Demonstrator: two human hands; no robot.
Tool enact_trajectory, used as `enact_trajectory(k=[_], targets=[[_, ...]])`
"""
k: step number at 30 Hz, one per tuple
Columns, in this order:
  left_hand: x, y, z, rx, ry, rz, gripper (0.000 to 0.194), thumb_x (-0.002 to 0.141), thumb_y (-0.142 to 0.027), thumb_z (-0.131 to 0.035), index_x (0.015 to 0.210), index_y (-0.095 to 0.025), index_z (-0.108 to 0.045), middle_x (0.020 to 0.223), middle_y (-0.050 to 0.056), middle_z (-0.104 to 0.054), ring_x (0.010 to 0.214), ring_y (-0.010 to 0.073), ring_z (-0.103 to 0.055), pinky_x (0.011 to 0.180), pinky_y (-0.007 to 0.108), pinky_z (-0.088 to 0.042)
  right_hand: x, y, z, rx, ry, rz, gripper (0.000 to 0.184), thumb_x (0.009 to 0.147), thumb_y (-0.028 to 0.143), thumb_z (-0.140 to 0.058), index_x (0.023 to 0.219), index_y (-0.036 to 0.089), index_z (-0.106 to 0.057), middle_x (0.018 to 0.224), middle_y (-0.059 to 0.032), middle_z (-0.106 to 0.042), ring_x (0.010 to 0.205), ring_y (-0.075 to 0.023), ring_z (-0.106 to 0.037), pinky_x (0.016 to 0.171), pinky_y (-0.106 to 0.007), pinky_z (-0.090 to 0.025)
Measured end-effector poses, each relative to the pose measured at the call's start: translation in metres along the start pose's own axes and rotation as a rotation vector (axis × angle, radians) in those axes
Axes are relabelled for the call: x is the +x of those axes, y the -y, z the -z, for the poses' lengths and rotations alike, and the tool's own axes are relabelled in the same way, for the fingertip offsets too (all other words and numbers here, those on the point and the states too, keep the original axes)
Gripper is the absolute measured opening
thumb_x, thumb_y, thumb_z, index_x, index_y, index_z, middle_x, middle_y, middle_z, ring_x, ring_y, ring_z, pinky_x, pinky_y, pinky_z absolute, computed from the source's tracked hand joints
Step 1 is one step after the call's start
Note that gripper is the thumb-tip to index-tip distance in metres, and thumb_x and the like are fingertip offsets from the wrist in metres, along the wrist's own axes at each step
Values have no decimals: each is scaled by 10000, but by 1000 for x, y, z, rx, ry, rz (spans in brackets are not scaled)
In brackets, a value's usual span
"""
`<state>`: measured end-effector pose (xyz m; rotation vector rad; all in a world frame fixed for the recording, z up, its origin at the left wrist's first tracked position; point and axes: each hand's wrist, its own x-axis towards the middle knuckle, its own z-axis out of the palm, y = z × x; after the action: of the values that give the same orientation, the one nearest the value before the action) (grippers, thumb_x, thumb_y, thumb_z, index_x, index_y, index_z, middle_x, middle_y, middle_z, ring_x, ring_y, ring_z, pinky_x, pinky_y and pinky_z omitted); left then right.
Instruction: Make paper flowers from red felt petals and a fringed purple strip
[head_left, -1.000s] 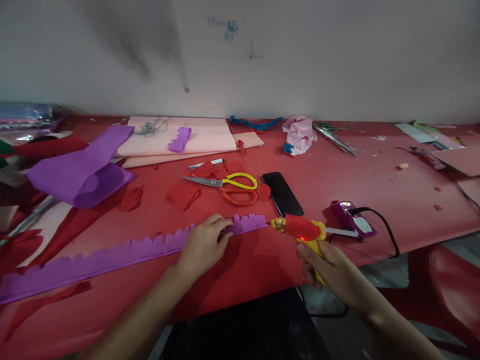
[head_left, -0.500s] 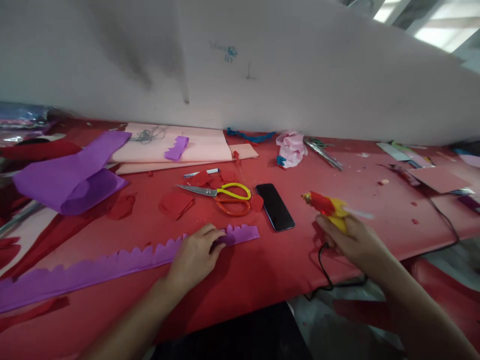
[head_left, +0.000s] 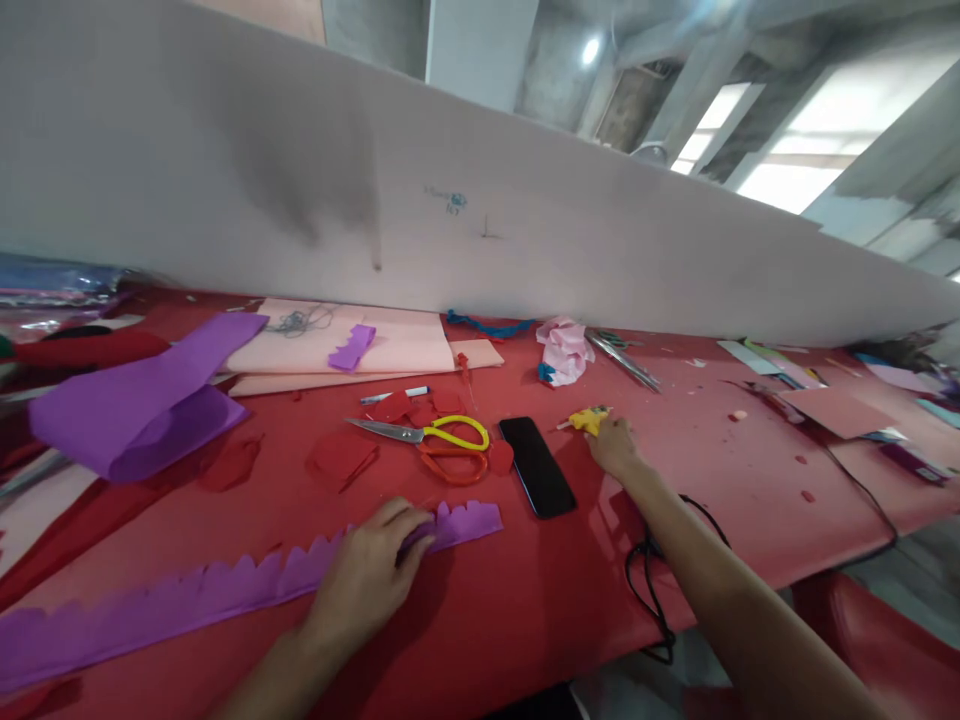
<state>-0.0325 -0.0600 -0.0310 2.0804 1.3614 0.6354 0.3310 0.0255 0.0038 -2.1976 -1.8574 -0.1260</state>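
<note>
My left hand (head_left: 375, 565) has its fingers closed on the purple scalloped strip (head_left: 255, 590), close to the strip's right end. That strip lies across the front left of the table. Beyond the phone, my right hand (head_left: 619, 450) grips a yellow glue gun (head_left: 589, 420) low over the table; part of the gun is hidden by my fingers. A black cord (head_left: 649, 585) loops near the table's front edge beneath my right arm. Between my hands lie a dark phone (head_left: 537, 468) and scissors (head_left: 420, 435) with one yellow and one orange handle.
A folded purple sheet (head_left: 135, 400) is at the left. Pale pink sheets (head_left: 405, 340), a blue strip (head_left: 491, 327) and crumpled pink paper (head_left: 564, 350) lie along the white partition (head_left: 300, 150). Red cut pieces (head_left: 341, 458) and a pen (head_left: 395, 395) surround the scissors.
My right hand has moved forward and left with the glue gun, whose direction has turned. My left hand stays on the purple strip. The camera view has tilted up.
</note>
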Motion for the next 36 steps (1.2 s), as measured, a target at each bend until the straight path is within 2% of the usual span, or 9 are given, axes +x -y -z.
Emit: enact_trajectory(k=[3, 10, 16, 19, 22, 26, 31, 33, 36], targets=[[0, -2, 5, -85, -143, -17, 292, 934, -243, -356, 987, -230, -642, 933, 58, -657, 834, 176, -645, 778, 304, -507, -38, 14, 4, -56, 7, -3, 435, 935, 403, -467, 1198, 69, -558, 1131, -227, -586, 1058, -347, -579, 889, -488, -439], [-5, 9, 8, -248, -378, 41, 307, 869, -127, -368, 1075, -206, -582, 836, 26, -656, 707, 141, -638, 717, 288, -517, -125, 47, -28, -7, 24, 119, 611, 869, 472, -527, 1337, 90, -435, 1146, -206, -598, 1017, -369, -571, 857, -486, -451], [-4, 2, 7, -645, -446, 138, 445, 886, -257, -490, 1320, -219, -397, 861, 8, -658, 722, 125, -669, 713, 275, -534, -99, 59, -31, 26, 22, 110, 541, 878, 384, -520, 1301, 54, -451, 1122, -233, -606, 1041, -366, -549, 878, -498, -418], [-3, -7, 10, -905, -415, 246, 296, 827, -267, -579, 1107, -178, -536, 845, 28, -696, 769, 145, -683, 787, 308, -530, -83, 79, -18, 47, -15, 27, 453, 868, 315, -524, 1249, 72, -511, 1149, -254, -594, 1079, -394, -530, 866, -533, -407], [1, -18, 11, -1185, -344, 366, 139, 735, -255, -661, 817, -167, -589, 791, 28, -706, 805, 154, -681, 824, 305, -510, -95, 111, 1, 416, -36, 52, 314, 892, 360, -494, 1112, 157, -589, 1167, -174, -612, 1112, -326, -537, 905, -470, -423], [2, -43, 1, -1362, -322, 467, 177, 584, -197, -748, 705, -169, -623, 848, 23, -699, 870, 148, -652, 875, 295, -482, -140, 151, 20, 962, 311, 68, 267, 894, 414, -522, 1076, 231, -588, 1046, -69, -691, 950, -208, -647, 838, -333, -494], [-6, -62, -6, -1192, -55, 414, 131, 651, -253, -728, 742, -173, -678, 806, 36, -680, 835, 174, -624, 838, 339, -491, -179, 153, 18, 1113, 308, 7, 161, 879, 332, -553, 1001, 232, -586, 793, -8, -688, 702, -159, -653, 662, -251, -493], [1, -58, 1, -886, 48, 309, 162, 728, -241, -673, 876, -185, -706, 894, 52, -692, 866, 187, -617, 844, 360, -486, -184, 141, 15, 1074, 297, -57, 140, 895, 343, -514, 933, 226, -582, 698, 5, -656, 587, -149, -623, 577, -240, -469], [32, -42, 12, -165, -14, 109, 231, 784, -112, -574, 934, -195, -728, 1000, 81, -681, 975, 226, -581, 943, 428, -425, -187, 124, 10, 917, 288, -124, 160, 895, 365, -494, 877, 225, -569, 609, 14, -624, 508, -153, -593, 522, -243, -434]])
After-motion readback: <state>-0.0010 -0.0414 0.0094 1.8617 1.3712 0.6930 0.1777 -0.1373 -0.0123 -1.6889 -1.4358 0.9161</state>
